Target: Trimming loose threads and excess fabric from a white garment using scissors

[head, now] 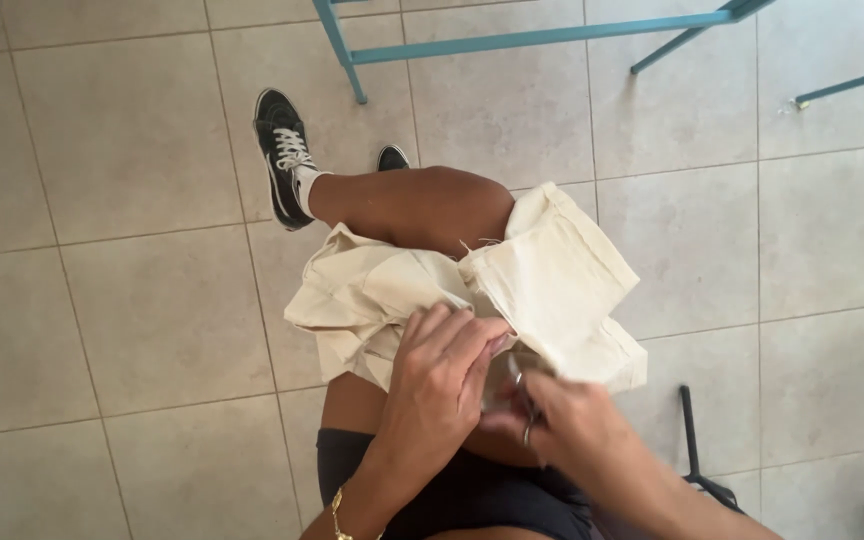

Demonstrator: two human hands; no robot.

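The left hand (442, 375) comes up from the lower edge of the view, forearm angled up and to the right, wrist bent so that the back of the hand faces the camera; a gold bracelet (336, 512) sits at the wrist. Its fingers curl rightward and the grip is clamped on a fold of the cream cloth (552, 285), pinching it where the two halves of the cloth bunch together. The right hand (562, 420) reaches in from the lower right, blurred, its knuckles just beside the left fingertips; a ring shows on one finger, and its grip is closed around a small metal tool (518, 378) whose kind cannot be told through the blur. The cloth lies draped over the person's lap and raised knee (422, 205), directly under and just beyond both grips, one flap spreading away to the left of the left hand and a wider flap, with a hemmed edge, spreading to the right past the right hand. Beyond the knee, well away from the grips, a black sneaker (282, 155) with white laces rests on the tiled floor (132, 300), and blue metal legs (512, 40) cross the far edge.
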